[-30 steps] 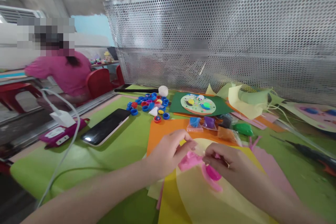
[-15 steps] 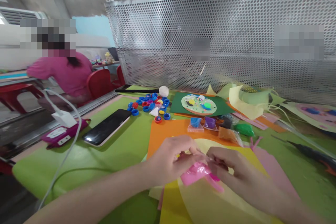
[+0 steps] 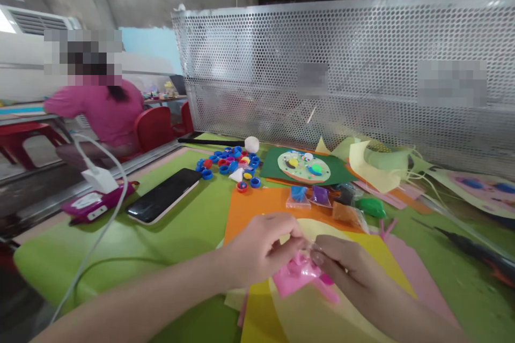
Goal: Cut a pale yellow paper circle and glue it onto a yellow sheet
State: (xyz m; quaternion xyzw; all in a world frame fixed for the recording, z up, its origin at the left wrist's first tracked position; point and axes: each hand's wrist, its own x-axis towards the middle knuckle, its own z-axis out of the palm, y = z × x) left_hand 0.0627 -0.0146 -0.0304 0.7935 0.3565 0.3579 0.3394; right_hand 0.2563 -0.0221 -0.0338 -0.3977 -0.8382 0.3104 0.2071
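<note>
My left hand [image 3: 263,249] and my right hand [image 3: 352,265] meet over the papers, both closed in a pinch on the top edge of a clear bag of pink modelling clay [image 3: 295,276]. The bag hangs below my fingertips, with a darker pink bit and a pink strip showing by its right side. Under the bag lies a cream paper disc [image 3: 308,316] on a yellow sheet [image 3: 257,313], which overlaps an orange sheet [image 3: 251,211]. Small bags of blue clay [image 3: 298,194], purple clay [image 3: 321,196], orange clay [image 3: 346,214] and green clay [image 3: 370,206] lie beyond my hands.
Several bottle caps [image 3: 223,169] are heaped near a phone [image 3: 163,195] and a purple power strip [image 3: 96,203] with a white cable. A decorated disc [image 3: 303,166] rests on green card. A dark pointed tool [image 3: 462,241] lies right. Behind stands a perforated metal screen [image 3: 257,64]; a person sits left.
The view has tilted and shifted slightly. Both hands keep their pinch on the bag of pink clay, which sits a little lower and further left in the picture.
</note>
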